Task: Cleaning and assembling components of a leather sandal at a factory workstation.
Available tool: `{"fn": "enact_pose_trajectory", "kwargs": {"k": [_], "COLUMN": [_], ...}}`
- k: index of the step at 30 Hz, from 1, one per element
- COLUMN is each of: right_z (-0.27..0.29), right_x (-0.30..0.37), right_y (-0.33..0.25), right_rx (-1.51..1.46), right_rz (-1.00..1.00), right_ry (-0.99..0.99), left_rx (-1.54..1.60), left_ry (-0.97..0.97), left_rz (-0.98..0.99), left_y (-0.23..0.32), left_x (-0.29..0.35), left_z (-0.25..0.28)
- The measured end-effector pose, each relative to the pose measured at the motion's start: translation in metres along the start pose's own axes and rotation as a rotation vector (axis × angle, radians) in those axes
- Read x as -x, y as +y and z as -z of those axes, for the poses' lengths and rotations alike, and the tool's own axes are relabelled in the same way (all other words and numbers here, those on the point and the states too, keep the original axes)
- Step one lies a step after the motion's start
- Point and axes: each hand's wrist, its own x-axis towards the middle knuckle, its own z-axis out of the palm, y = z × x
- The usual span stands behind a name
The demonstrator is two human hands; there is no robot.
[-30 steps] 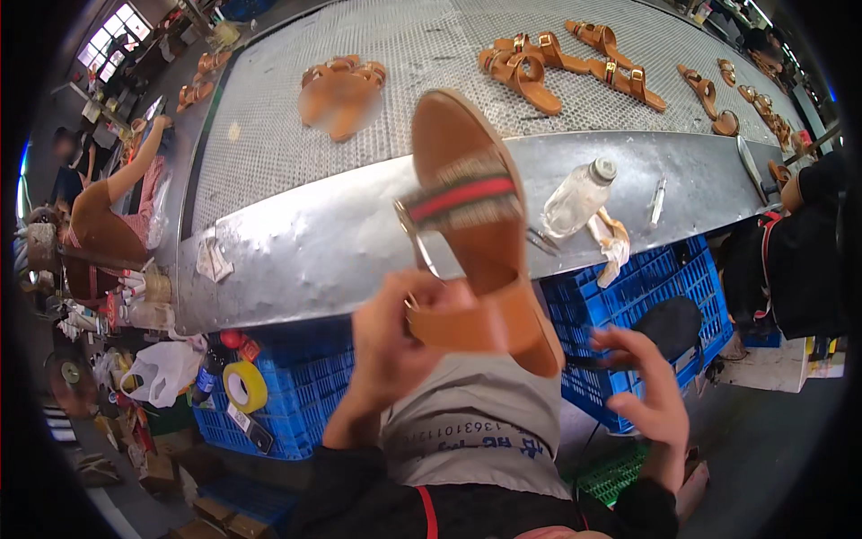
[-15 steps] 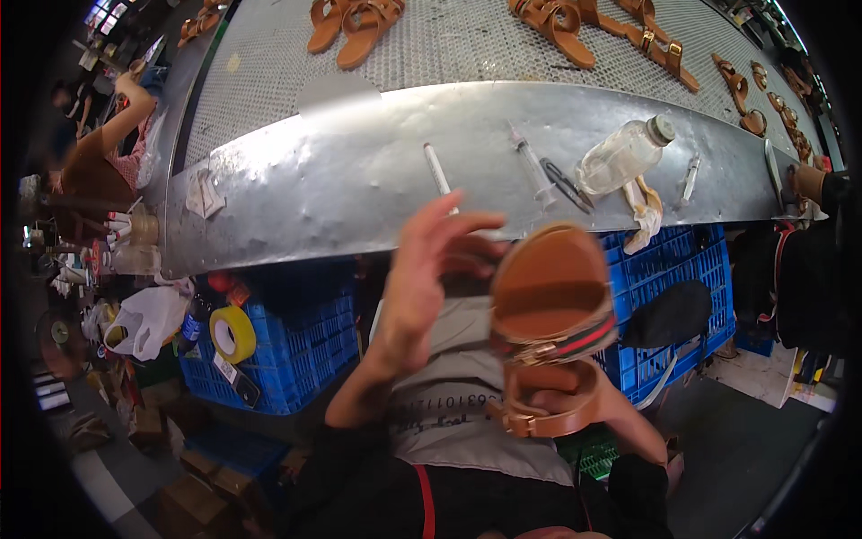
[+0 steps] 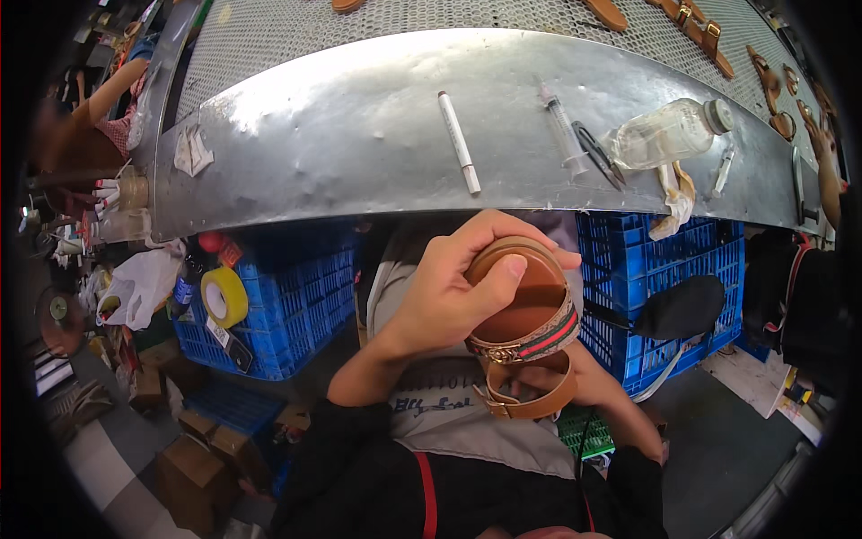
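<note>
Head view: the left hand [image 3: 453,287] pinches the rounded far end of a tan sandal [image 3: 523,310], its thumb pressed on the insole and the other fingers wrapped over the outer edge. Below it the right hand [image 3: 585,375] holds the near end, its fingers curled inside the loop of the buckled strap; where their tips press, I cannot tell. Between the hands runs a striped strap with a gold-coloured fitting. The sandal's long axis points away from the body, toward the table [image 3: 305,153] — left hand at the far end and nearer the table, right hand at the near end and closer to the body. It is held in the air above a grey apron [image 3: 516,454], just short of the metal edge. On that metal lie a white marker [image 3: 459,144], a syringe [image 3: 563,130], dark snips [image 3: 596,154] and a clear bottle [image 3: 664,136], with a stained cloth [image 3: 675,199] hanging over the edge. Blue crates [image 3: 310,305] stand below on both sides — and farther off, more sandals [image 3: 703,36] rest on mesh.
</note>
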Motion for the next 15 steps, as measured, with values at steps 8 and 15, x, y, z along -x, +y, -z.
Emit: {"fn": "enact_pose_trajectory", "kwargs": {"k": [8, 15], "right_z": [0.007, 0.022], "right_x": [0.000, 0.010], "right_y": [-0.007, -0.016], "right_rx": [0.191, 0.548], "right_rz": [0.014, 0.237], "right_ry": [0.132, 0.295], "left_rx": [0.145, 0.096], "left_ry": [0.125, 0.021], "left_rz": [-0.093, -0.023], "left_y": [-0.026, -0.024], "left_x": [0.005, 0.020], "left_z": [0.014, 0.041]}}
